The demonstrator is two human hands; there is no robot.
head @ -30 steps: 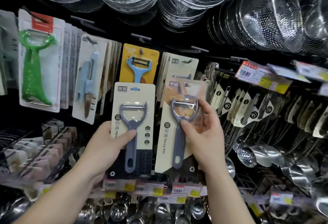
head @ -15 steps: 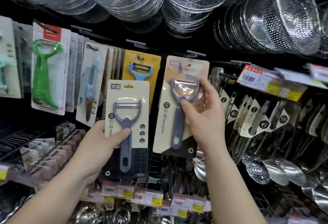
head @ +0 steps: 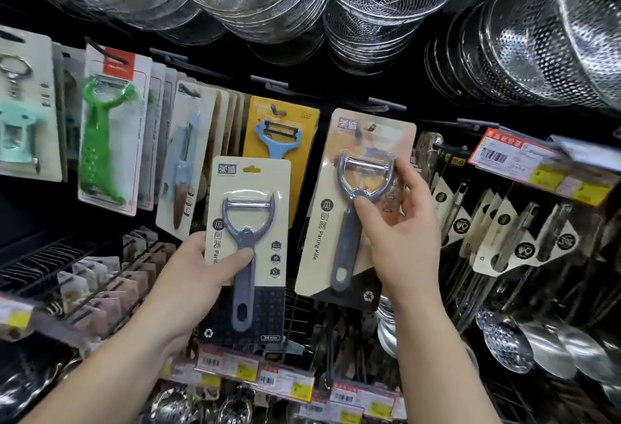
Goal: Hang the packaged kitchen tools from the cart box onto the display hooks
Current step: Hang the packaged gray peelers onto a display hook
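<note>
Two identical packaged peelers, grey tools on beige cards. My left hand point(head: 195, 275) grips the left peeler card point(head: 248, 248) low in front of the display, thumb on the handle. My right hand point(head: 400, 238) holds the right peeler card point(head: 356, 208) by the peeler head, lifted and tilted, with its hang hole up at a display hook point(head: 384, 105). Whether the hook passes through the hole is not clear. The cart box is out of view.
Other carded peelers hang on the left: a yellow card point(head: 282, 127), a blue knife card point(head: 184, 154), a green peeler card point(head: 111, 134). Wire strainers point(head: 386, 3) and colanders point(head: 544, 37) hang overhead. Ladles and skimmers point(head: 510, 343) hang at right. Price tags point(head: 295, 386) line the shelf edge below.
My right hand has raised its peeler card up to the hook, over the cards hanging there. My left hand and its card have stayed low, drifting slightly left.
</note>
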